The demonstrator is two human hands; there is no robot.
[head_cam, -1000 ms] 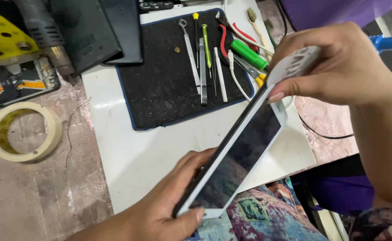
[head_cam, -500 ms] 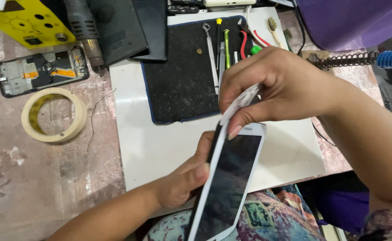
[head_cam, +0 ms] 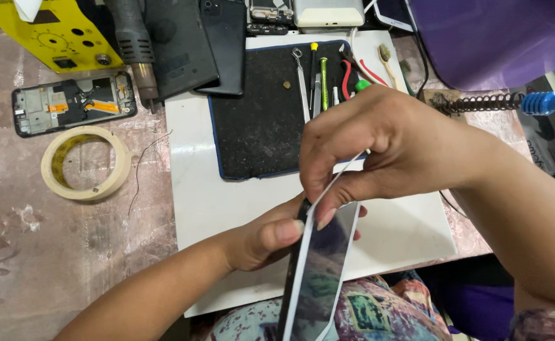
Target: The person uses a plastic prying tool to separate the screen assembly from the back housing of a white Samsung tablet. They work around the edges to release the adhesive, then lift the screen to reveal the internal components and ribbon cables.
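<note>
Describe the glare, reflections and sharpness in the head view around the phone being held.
Head view: even, soft light with faint shadows; the phone screen mirrors the patterned cloth below it; a pale sheen lies on the white board; both hands, left and right, look sharp, with no obvious motion blur.

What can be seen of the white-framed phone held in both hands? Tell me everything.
The phone is a slim slab with a white bezel and a dark glossy screen that mirrors its surroundings. It is switched off, as far as the glass shows. It stands on edge, tilted, its lower end over the patterned cloth at the picture's bottom, in front of the white board. The left hand grips its left edge with the thumb; the right hand pinches the top edge, where a thin white panel seems to lift away.
</note>
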